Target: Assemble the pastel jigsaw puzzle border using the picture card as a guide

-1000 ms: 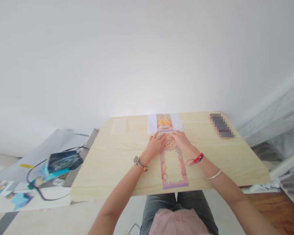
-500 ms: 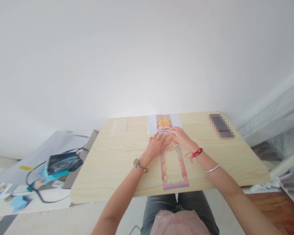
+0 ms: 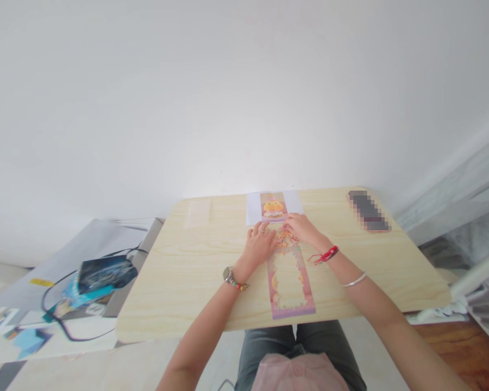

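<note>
A pile of small, colourful jigsaw pieces (image 3: 287,239) lies between my hands on the wooden table. My left hand (image 3: 261,243) rests palm down at the pile's left edge, fingers spread, with a ring on one of them. At the upper right of the pile, my right hand (image 3: 302,228) has its fingers bent together over what looks like a jigsaw piece, mostly hidden by the fingertips. Below the pile, a pink and purple jigsaw border (image 3: 311,304) is joined around an open middle. Behind the hands lies a sheet with an orange cartoon figure (image 3: 274,206).
A phone (image 3: 369,210) lies at the table's right rear. A pale, translucent rectangle (image 3: 198,212) is at the left rear. Left of the wooden table (image 3: 167,288), a black cable (image 3: 49,309) and a dark, glossy bag (image 3: 106,273) lie on another surface. A white wall stands behind.
My right hand has shifted slightly within the top of the pile, and some pieces under the fingers look rearranged. My left hand stays nearly in place. The view has tilted slightly.
</note>
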Available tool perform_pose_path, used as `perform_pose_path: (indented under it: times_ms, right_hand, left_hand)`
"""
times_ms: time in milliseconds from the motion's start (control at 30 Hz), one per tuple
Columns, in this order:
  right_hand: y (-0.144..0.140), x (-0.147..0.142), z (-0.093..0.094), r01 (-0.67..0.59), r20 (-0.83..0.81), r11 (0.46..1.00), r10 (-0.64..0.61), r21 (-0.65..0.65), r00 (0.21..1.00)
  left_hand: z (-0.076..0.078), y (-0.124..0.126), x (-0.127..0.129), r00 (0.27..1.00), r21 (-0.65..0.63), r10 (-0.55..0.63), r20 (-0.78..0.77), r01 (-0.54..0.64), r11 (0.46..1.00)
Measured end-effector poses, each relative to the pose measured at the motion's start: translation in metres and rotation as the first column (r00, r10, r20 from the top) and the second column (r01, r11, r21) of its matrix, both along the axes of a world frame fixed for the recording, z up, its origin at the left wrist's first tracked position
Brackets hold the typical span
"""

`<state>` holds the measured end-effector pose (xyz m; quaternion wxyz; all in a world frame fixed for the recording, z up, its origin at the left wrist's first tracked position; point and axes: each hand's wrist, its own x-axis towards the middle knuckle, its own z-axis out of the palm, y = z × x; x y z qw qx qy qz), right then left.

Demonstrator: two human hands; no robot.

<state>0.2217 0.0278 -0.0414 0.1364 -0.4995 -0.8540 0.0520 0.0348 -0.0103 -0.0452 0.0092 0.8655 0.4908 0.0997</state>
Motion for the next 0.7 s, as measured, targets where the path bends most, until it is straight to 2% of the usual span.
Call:
perform_pose_path:
  times_ms: [133, 233, 467, 567, 700]
  right_hand:
    - [0.001, 0.004, 0.001, -0.035, -0.013, 0.999, 0.035, -0.026, 0.999]
    - [0.005, 0.003, 0.003, -0.056, 0.026, 0.997, 0.057, -0.049, 0.998]
    - [-0.002, 0.004, 0.01, 0.007, 0.128, 0.999, -0.002, -0.039, 0.992]
    - [-0.008, 0.004, 0.012, 0.032, 0.127, 0.999, -0.026, -0.043, 0.992]
    - [-0.011, 0.004, 0.011, 0.044, 0.076, 0.998, -0.04, -0.044, 0.996]
  left_hand:
    - [0.0, 0.001, 0.003, 1.0, -0.01, -0.024, -0.009, 0.024, 1.0]
    - [-0.001, 0.001, 0.005, 1.0, -0.007, 0.002, -0.023, -0.002, 1.0]
    - [0.002, -0.005, 0.002, 0.998, 0.022, 0.065, -0.018, -0.065, 0.998]
    - [0.006, -0.017, -0.003, 0.997, 0.05, 0.069, 0.019, -0.07, 0.996]
    - [0.011, -0.048, -0.013, 0.995, 0.055, 0.084, 0.051, -0.087, 0.995]
